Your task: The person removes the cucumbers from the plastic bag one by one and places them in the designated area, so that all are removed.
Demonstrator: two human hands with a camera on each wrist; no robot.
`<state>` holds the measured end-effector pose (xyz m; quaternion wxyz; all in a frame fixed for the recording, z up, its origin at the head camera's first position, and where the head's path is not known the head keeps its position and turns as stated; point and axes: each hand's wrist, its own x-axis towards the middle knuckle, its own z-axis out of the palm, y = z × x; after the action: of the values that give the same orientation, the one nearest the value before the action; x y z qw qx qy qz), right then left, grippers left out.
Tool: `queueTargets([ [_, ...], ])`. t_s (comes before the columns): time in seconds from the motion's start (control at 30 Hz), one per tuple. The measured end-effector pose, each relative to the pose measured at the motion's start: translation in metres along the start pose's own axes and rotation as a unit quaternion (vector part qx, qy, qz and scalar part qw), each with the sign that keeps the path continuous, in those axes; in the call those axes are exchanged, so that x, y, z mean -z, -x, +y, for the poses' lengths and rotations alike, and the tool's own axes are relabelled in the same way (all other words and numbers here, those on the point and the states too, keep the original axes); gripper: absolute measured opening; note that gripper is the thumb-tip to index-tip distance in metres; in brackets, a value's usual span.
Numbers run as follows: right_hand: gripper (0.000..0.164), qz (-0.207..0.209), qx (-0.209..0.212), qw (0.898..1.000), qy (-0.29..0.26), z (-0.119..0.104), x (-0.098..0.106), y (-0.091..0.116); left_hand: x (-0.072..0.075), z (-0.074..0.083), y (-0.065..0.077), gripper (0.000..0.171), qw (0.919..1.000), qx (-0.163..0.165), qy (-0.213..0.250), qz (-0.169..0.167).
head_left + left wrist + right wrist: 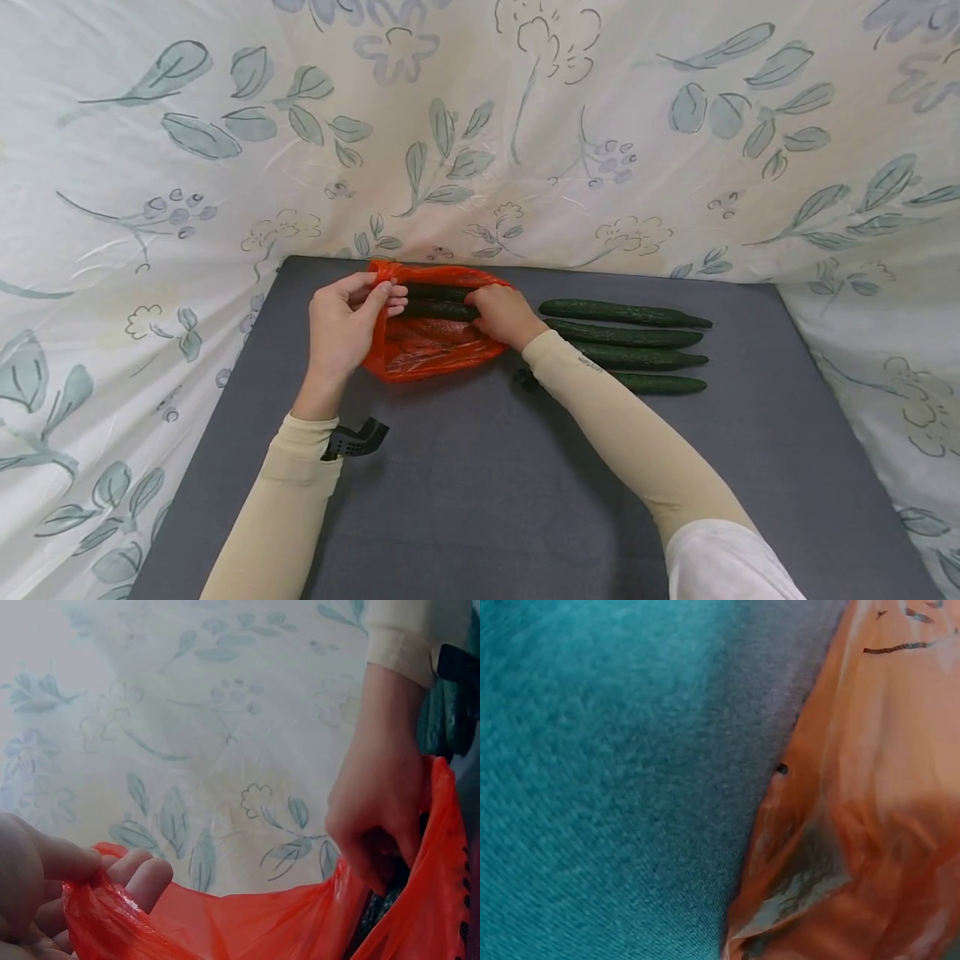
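A thin red plastic bag [442, 342] lies with its mouth spread between the two hands. My left hand [341, 325] pinches the left edge of the bag's rim between thumb and fingers; the left wrist view shows the film [112, 922] bunched there. Inside the bag are two dark green cucumbers, one farther back [438, 292] and one nearer [438, 311]. Reaching in over the right side of the rim, my right hand [506, 312] has its fingers curled round the end of a cucumber [382, 904]. The right wrist view shows mostly the bag's outside [885, 787].
Several cucumbers [630, 358] lie side by side on the dark grey table [480, 500], right of the bag and partly behind my right forearm. A floral cloth [465, 117] hangs behind the table and along its sides. Black straps circle both wrists.
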<state>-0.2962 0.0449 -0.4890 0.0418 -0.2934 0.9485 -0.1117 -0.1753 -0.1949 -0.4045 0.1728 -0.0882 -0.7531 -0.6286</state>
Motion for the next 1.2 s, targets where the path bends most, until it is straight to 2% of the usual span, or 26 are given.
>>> queueTargets([
  [0.23,0.02,0.014,-0.007,0.999,0.049,-0.007,0.001,0.001,0.001,0.0,0.0,0.023,1.0,0.001,-0.004,0.003],
  [0.5,0.028,0.032,0.001,0.999,0.04,-0.013,0.009,0.006,0.003,0.0,0.001,0.023,0.9999,-0.007,-0.012,0.005],
  [0.77,0.038,0.051,0.022,0.998,0.033,-0.021,0.032,0.015,0.003,-0.001,0.0,0.022,0.9999,-0.008,-0.008,0.011],
  [1.0,0.037,0.058,0.032,0.998,0.012,-0.026,0.051,0.031,0.004,0.001,0.0,0.023,0.9999,-0.001,-0.01,0.012],
  [1.2,0.038,0.064,0.043,0.997,0.003,-0.018,0.058,0.048,0.004,0.0,0.001,0.023,0.9999,0.0,-0.013,0.01],
])
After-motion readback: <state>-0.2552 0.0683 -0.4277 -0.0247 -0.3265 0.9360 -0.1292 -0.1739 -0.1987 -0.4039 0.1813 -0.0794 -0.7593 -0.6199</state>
